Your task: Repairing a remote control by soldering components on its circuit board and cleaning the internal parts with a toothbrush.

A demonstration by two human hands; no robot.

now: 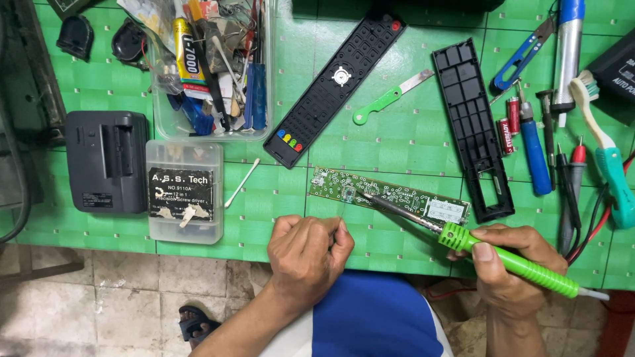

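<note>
The remote is already lying open. I am gripping the green soldering iron [509,261] in my right hand [509,277], my left hand [307,254] pinching thin solder wire [343,210], both touching the circuit board [390,194]; closing up is waiting.

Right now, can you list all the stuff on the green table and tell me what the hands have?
circuit board: 1, green, front centre
soldering iron: 1, bright green handle, tip on board
solder wire: 1, thin, at the board
remote front: 1, black, centre
remote back: 1, black, right
batteries: 2, red, right
toothbrush: 1, teal, far right
tool tub: 1, clear, back left
screwdriver box: 1, clear, left
left hand: pinches wire
right hand: grips iron
</note>
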